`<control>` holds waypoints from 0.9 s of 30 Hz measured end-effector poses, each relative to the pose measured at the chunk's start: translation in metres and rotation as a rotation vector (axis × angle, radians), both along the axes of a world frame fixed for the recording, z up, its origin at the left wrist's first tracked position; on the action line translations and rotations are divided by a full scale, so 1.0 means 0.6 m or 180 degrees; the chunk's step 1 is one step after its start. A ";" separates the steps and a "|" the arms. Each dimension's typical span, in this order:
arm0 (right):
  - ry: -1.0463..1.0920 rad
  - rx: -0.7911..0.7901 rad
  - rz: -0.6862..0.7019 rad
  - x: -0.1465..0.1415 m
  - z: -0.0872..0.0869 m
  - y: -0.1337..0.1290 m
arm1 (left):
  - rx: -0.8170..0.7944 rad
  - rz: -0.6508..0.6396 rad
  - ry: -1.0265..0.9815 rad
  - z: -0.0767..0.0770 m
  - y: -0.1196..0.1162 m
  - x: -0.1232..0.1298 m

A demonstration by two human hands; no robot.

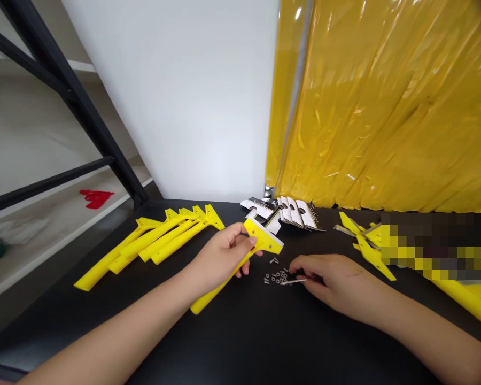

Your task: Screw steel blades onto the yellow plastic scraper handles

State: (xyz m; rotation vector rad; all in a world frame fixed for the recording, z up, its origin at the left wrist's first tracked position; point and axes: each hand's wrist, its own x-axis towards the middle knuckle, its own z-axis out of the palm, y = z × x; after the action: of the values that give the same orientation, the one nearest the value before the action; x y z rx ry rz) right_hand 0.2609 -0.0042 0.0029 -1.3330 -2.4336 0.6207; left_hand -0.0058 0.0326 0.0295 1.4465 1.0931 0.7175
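My left hand [228, 251] is closed around a yellow scraper [216, 291]. Its wide head, with a pale blade along the far edge, points away from me and the handle slants down toward me. My right hand [332, 278] hovers just right of a small pile of screws and nuts [278, 277] on the black table [232, 347]. A thin silver tool [295, 281] sticks out from its pinched fingers over the pile; its exact kind is hard to make out. The index fingertip is close to the loose hardware.
Several yellow handles [156, 235] lie in a row at the left. White cardboard blade sleeves [296, 211] lie at the back middle. More yellow scraper parts [366, 243] are piled at the right, partly pixelated. A yellow plastic curtain [385, 107] hangs behind; a black-framed shelf [68, 96] stands left.
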 end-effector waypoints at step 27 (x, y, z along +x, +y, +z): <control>0.3862 -0.3481 -0.0698 -0.028 0.007 -0.024 | -0.0917 -0.0941 -0.0398 0.024 -0.057 0.019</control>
State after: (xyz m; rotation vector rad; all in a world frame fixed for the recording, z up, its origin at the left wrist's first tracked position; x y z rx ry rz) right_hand 0.2441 -0.0186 0.0069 -0.9134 -0.8902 2.0551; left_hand 0.0057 -0.0015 0.0439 1.2623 0.8254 0.4150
